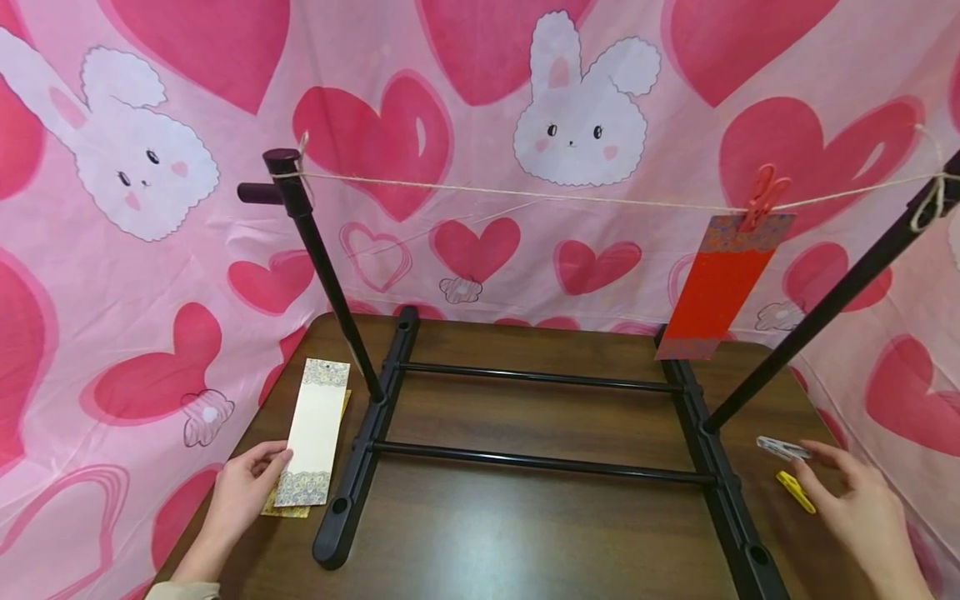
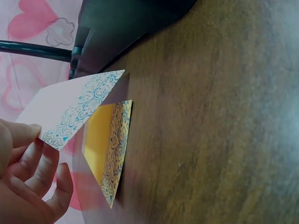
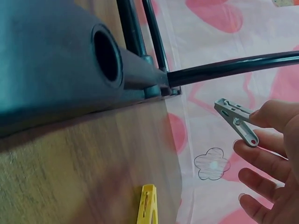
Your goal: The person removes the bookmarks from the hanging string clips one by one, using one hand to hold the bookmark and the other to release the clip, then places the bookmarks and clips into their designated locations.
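Note:
My left hand (image 1: 243,492) pinches the edge of a white bookmark-like card (image 1: 318,429) with patterned bands at both ends. In the left wrist view the card is lifted above a yellow patterned card (image 2: 105,144) lying on the table. My right hand (image 1: 855,500) holds a white-grey clothespin (image 3: 236,122) between thumb and fingers, its tip pointing away. Below it a yellow clothespin (image 1: 795,492) lies on the table. On the string (image 1: 525,194) hangs a red card (image 1: 720,287), clipped at its top by a red clothespin (image 1: 765,198).
A black frame (image 1: 547,461) stands on the brown wooden table (image 1: 540,533), its two uprights carrying the string between their tops. Behind and around the table hangs a pink cloth (image 1: 480,50) printed with hearts and rabbits.

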{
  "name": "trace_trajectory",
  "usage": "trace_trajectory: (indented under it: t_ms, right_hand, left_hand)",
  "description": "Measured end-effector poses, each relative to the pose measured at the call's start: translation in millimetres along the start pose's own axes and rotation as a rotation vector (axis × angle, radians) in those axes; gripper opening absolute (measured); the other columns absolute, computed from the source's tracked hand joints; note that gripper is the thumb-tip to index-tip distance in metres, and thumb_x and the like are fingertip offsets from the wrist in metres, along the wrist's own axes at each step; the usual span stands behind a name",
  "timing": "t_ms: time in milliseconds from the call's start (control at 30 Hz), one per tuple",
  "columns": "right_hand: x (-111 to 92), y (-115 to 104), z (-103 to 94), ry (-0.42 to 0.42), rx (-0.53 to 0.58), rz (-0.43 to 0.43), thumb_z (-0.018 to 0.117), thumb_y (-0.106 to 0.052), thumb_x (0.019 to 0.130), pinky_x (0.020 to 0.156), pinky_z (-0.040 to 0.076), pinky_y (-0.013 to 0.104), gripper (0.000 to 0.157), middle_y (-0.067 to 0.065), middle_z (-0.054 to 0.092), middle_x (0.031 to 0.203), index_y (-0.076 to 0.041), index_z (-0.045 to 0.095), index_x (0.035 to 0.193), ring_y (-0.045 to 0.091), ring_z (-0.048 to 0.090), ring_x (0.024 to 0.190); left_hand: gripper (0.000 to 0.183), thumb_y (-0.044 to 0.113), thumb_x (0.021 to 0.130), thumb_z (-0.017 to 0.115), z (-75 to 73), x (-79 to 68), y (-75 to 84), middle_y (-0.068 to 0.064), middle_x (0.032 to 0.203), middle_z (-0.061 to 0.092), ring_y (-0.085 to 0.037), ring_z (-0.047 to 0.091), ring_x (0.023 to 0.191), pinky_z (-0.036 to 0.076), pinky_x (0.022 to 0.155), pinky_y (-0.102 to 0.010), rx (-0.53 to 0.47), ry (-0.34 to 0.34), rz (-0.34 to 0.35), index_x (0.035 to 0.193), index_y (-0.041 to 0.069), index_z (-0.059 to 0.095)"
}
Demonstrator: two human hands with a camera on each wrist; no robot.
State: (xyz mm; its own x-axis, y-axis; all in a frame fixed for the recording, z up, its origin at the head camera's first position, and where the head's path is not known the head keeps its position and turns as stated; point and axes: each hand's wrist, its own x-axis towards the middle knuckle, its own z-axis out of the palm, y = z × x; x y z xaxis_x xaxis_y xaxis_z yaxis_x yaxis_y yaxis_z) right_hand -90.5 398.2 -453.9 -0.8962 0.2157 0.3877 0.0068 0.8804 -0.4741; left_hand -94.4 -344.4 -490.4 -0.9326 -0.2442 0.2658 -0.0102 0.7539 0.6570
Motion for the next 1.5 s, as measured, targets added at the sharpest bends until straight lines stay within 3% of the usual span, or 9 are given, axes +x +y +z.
trace_trajectory:
  t_ms: [200,633,900,1100,1167,1267,1333,1400,1500]
  right_hand:
    - [-2.1,6.4,0.3,0.001,0.025,-0.019,0.073,-0.02,0.08,0.058,0.029,0.025,0.033,-0.051,0.027,0.09,-0.005,0.064,0.108,-0.022,0.03,0.077]
    - [-2.9,10.8,-1.2,-0.028,-0.016,0.02,0.071,-0.022,0.082,0.052,0.025,0.026,0.033,-0.05,0.027,0.087,-0.005,0.064,0.11,-0.001,0.033,0.058]
    - [-2.7,14.0,1.1,-0.038,-0.032,0.035,0.071,-0.022,0.082,0.051,0.026,0.026,0.034,-0.049,0.028,0.085,-0.005,0.063,0.11,0.0,0.032,0.056]
    - [-2.6,14.8,1.1,-0.041,-0.035,0.034,0.07,-0.023,0.083,0.051,0.023,0.028,0.034,-0.048,0.028,0.086,-0.005,0.063,0.11,0.003,0.03,0.054]
    - [-3.1,15.3,1.2,-0.048,-0.042,0.039,0.069,-0.024,0.083,0.052,0.023,0.028,0.034,-0.042,0.038,0.086,-0.005,0.062,0.111,0.003,0.03,0.054]
    - [-4.3,15.7,1.6,-0.058,-0.059,0.05,0.069,-0.024,0.084,0.056,0.025,0.03,0.035,-0.014,0.061,0.088,-0.004,0.062,0.111,0.004,0.032,0.059]
    - [-5.2,16.3,1.9,-0.062,-0.064,0.057,0.069,-0.025,0.084,0.06,0.026,0.032,0.035,-0.002,0.063,0.09,-0.004,0.062,0.111,0.004,0.032,0.065]
    - [-5.9,17.0,2.2,-0.059,-0.059,0.052,0.069,-0.024,0.084,0.061,0.026,0.034,0.035,-0.014,0.062,0.09,-0.004,0.062,0.111,0.002,0.032,0.067]
    - [-7.0,19.1,3.0,-0.05,-0.041,0.032,0.07,-0.023,0.083,0.057,0.027,0.031,0.033,-0.042,0.039,0.086,-0.004,0.063,0.109,0.0,0.032,0.061]
  left_hand:
    - [0.022,0.022,0.088,0.066,0.6,1.4,-2.3,-0.007,0.081,0.068,0.003,0.056,0.066,0.044,0.056,-0.014,0.009,-0.043,-0.004,0.1,0.004,0.07]
    - [0.024,0.023,0.088,0.066,4.5,5.3,-7.0,-0.005,0.081,0.068,-0.001,0.057,0.066,0.045,0.057,-0.021,0.047,-0.115,-0.001,0.101,0.003,0.069]
    - [0.028,0.024,0.089,0.064,7.0,9.2,-11.6,-0.008,0.085,0.069,-0.015,0.063,0.075,0.049,0.062,-0.023,0.087,-0.166,-0.037,0.104,0.001,0.068]
    - [0.026,0.023,0.088,0.065,5.8,11.9,-13.1,-0.008,0.082,0.069,-0.015,0.063,0.072,0.049,0.061,-0.027,0.108,-0.158,-0.018,0.101,0.001,0.069]
    - [0.026,0.023,0.088,0.065,4.2,12.4,-12.8,-0.008,0.082,0.069,-0.014,0.061,0.07,0.047,0.06,-0.027,0.116,-0.164,-0.021,0.101,0.001,0.069]
    - [0.028,0.024,0.088,0.065,2.7,12.7,-12.9,-0.008,0.082,0.068,-0.013,0.058,0.068,0.046,0.059,-0.027,0.127,-0.192,-0.041,0.102,0.001,0.068]
    - [0.029,0.025,0.089,0.064,2.7,12.4,-13.6,-0.008,0.082,0.068,-0.014,0.058,0.069,0.045,0.058,-0.027,0.129,-0.216,-0.057,0.103,0.0,0.068]
    - [0.029,0.025,0.088,0.064,3.6,12.0,-14.9,-0.008,0.082,0.068,-0.015,0.059,0.069,0.045,0.058,-0.027,0.13,-0.234,-0.066,0.103,0.0,0.068]
    - [0.029,0.023,0.088,0.065,5.2,11.7,-17.1,-0.008,0.081,0.068,-0.016,0.061,0.069,0.045,0.057,-0.027,0.134,-0.248,-0.07,0.103,-0.001,0.067]
